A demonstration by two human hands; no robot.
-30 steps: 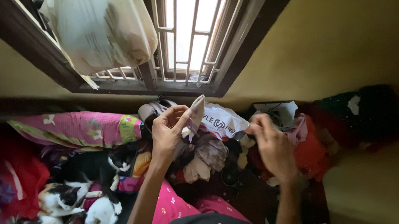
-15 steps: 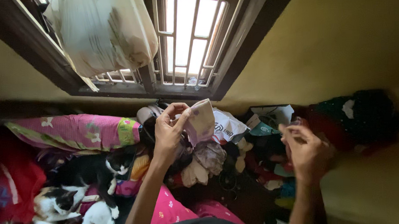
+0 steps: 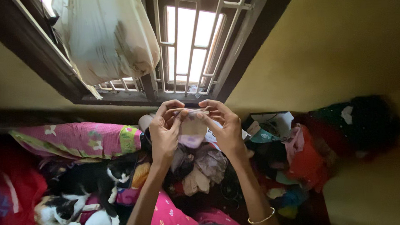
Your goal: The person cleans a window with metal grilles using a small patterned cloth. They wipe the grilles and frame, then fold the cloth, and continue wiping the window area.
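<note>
Both hands point(image 3: 191, 126) raised (pinching cloth point(image 3: 191, 128))

Soft, matt cloth in pale pink, the small pouch point(image 3: 191, 128) at the centre of the frame; thin and limp. The window grille point(image 3: 193, 41) at the top centre is painted metal, smooth. The bag point(image 3: 108, 38) at the upper left is crinkled plastic, faintly glossy. The pink bolster point(image 3: 77, 140) at the left is printed cotton-like cloth, matt. The bangle point(image 3: 262, 219) at the bottom is shiny metal
</note>
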